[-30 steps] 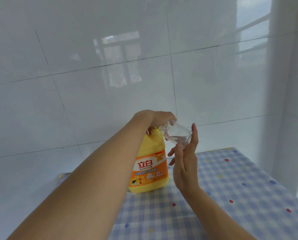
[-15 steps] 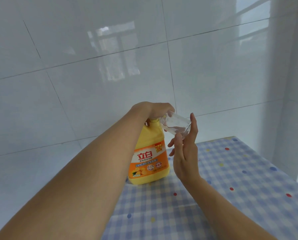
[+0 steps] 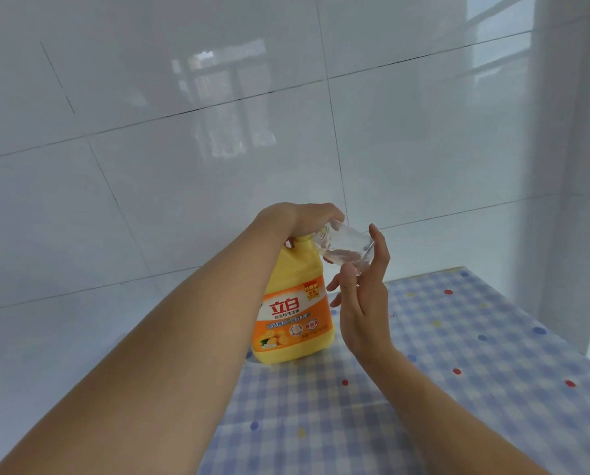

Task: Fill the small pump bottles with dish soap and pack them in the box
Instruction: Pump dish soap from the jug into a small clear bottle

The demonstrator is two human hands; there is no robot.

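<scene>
Small bottle point(image 3: 345, 243): clear plastic, no cap fitted, held in the air and tilted, neck toward the top of the dish soap bottle point(image 3: 293, 303), base toward the right. A little clear liquid lies along its lower side.
Right hand point(image 3: 365, 303): pinches the small bottle's base between thumb and upright fingers.
Dish soap bottle: yellow, orange label with citrus picture, upright near the far left edge of the worktop point(image 3: 475, 371).
Left hand point(image 3: 304, 221): fingers curled down over the dish soap bottle's top, hiding the dispenser.
Worktop: blue-and-white checked cloth with coloured dots.
Wall point(image 3: 184, 166): glossy white tiles, window reflection.
</scene>
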